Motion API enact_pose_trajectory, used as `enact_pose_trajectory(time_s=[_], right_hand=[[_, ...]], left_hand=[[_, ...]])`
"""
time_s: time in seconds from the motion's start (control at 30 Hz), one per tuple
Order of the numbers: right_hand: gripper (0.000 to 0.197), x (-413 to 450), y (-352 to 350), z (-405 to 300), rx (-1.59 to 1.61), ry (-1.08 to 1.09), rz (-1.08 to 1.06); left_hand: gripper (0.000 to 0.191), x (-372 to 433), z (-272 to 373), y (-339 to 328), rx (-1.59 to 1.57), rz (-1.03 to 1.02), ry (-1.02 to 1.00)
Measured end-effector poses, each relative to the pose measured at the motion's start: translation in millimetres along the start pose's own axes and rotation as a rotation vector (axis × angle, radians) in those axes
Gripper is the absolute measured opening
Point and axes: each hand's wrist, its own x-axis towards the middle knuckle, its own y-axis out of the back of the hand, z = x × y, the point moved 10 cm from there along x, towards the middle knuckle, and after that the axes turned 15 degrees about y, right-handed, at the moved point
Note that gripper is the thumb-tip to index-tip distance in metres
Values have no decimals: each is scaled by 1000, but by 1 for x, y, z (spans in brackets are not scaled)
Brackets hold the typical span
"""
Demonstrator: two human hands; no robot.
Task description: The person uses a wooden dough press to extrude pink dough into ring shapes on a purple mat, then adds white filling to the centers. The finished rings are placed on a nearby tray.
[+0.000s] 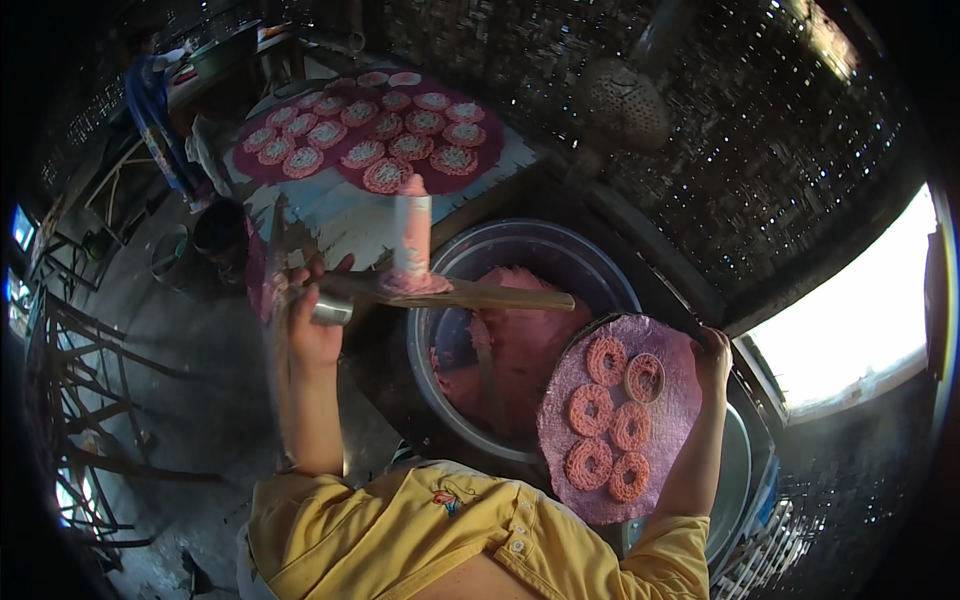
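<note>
My left hand (315,330) is at the left end of a wooden board (510,294), with its fingers around a blurred upright wooden bar (282,360). Beside its palm is a short metal cylinder (332,309). A pale tube (412,240) packed with pink dough stands on the board, and dough bulges from its top and base. My right hand (712,360) grips the edge of a purple woven round mat (675,450). Several pink strand-textured dough rings (590,410) lie on it; a thin pale hoop (661,379) surrounds one.
A large basin (420,375) holds pink dough (517,352) below the board. Rings with pale centres lie on purple mats (337,161) on the table (495,169). Another basin (731,465) is at right. A person in blue (154,105) stands far left, near wooden racks (82,390).
</note>
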Motion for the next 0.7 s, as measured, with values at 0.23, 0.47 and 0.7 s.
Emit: enact_pose_trajectory(time_s=[0.23,0.47,0.7], right_hand=[[24,32,3,-200,551,57,-133],[43,-57,-123,-389,395,283,-1031],[55,-76,-173,-371,23,308,-1003]], left_hand=[[22,5,-4,25,19,26,-4],[24,13,13,30,-75,57,-49],[24,21,18,49,-179,18,-49]])
